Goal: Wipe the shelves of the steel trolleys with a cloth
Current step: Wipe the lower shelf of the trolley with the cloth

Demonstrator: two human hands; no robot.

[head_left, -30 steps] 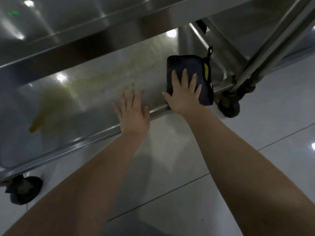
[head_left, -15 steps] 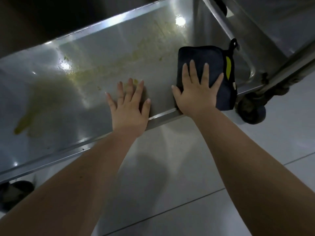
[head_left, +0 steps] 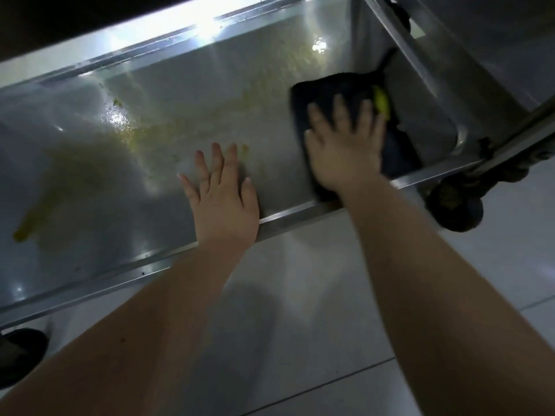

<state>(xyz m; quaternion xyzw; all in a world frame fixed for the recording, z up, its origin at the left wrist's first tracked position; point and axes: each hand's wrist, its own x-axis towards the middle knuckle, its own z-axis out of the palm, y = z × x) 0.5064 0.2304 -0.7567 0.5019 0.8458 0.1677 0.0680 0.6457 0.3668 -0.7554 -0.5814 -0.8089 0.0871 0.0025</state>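
The bottom steel shelf (head_left: 168, 115) of a trolley fills the upper half of the view, smeared with a yellow-green streak (head_left: 186, 130) from upper right to lower left. A dark blue cloth (head_left: 327, 88) with a yellow tag lies at the shelf's right end. My right hand (head_left: 345, 145) presses flat on it, fingers spread and straight. My left hand (head_left: 222, 193) rests flat on the bare steel just inside the front rim, fingers straight, to the left of the cloth.
The shelf's front rim (head_left: 288, 217) runs diagonally under both wrists. A black castor wheel (head_left: 456, 205) sits at the right corner below an upright leg (head_left: 516, 136). Another dark castor (head_left: 18, 355) shows at the lower left. Pale floor tiles (head_left: 300, 325) lie below.
My right hand has pushed the cloth further back into the shelf. My left hand stays planted near the front rim. The camera has moved closer and lower.
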